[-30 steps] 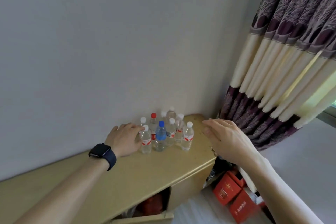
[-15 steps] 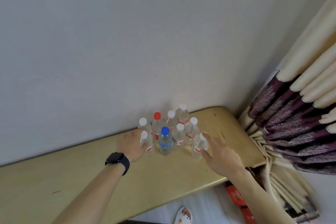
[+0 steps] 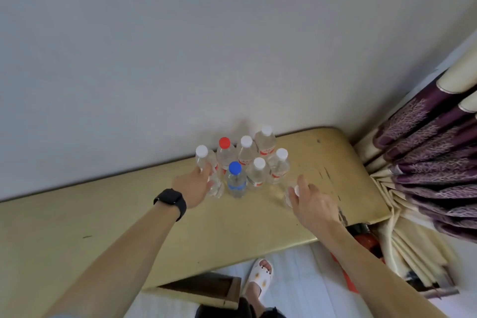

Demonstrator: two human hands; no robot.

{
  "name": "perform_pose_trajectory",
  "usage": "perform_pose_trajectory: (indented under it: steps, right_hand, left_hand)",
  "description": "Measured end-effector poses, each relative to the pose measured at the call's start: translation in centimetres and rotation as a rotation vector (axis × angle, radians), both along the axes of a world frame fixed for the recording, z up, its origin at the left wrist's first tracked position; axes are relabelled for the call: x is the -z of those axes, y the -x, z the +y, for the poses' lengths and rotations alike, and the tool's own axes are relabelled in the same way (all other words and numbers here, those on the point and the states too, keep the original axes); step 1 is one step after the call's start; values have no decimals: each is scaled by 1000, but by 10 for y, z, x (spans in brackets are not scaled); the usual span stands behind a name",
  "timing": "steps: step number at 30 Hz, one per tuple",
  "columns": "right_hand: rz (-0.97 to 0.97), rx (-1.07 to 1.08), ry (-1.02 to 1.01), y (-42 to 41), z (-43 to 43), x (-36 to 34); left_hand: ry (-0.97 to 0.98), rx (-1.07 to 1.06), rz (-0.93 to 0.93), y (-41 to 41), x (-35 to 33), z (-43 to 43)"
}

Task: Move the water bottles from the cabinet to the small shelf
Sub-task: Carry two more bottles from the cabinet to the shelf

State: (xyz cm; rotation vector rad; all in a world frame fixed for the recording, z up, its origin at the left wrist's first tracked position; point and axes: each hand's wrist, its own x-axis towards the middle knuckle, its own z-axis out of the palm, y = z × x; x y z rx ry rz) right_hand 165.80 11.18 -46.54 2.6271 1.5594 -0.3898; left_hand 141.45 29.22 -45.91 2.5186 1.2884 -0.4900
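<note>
My L hand [image 3: 192, 186] curls round a clear plastic water bottle [image 3: 216, 188]; my R hand [image 3: 313, 205] grips a white-capped clear bottle [image 3: 288, 200]. Betw. them: blue-capped bottle [image 3: 236, 182] on yellow wooden surface [image 3: 103, 214].

Centre frame: nine water bottles [image 3: 259, 175], with one red cap [image 3: 224, 142], one blue cap [image 3: 235, 167], and white caps [image 3: 246, 141] on the rest that show. One wristwatch [image 3: 171, 200], one sandal [image 3: 260, 276].

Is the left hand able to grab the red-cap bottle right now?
Probably not yet: the left hand grips the front-left bottle, and the red-cap bottle stands in the back row, behind the blue-cap bottle.
</note>
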Motion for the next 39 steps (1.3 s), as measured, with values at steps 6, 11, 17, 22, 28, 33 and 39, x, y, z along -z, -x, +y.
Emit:
perform_pose_trajectory:
  steps: [6, 11, 17, 22, 28, 33, 39]
  right_hand:
    - [119, 161, -65, 19, -21, 6]
    - [160, 202, -106, 47, -33, 12]
    - [59, 253, -79, 77, -40, 12]
    - [31, 263, -37, 92, -47, 9]
    - [55, 543, -156, 153, -82, 18]
    - [179, 860, -302, 202, -140, 3]
    - [91, 1176, -268, 252, -241, -34]
  left_hand:
    - [-9, 203, 29, 18, -13, -29]
    - [-163, 517, 11, 30, -1, -46]
    - [-255, 465, -113, 43, 20, -60]
    - [-281, 564, -210, 30, 23, -62]
    - [-258, 738, -246, 34, 28, -53]
    - [-133, 813, -20, 20, 11, -60]
    - [-73, 1142, -99, -8, -32, -146]
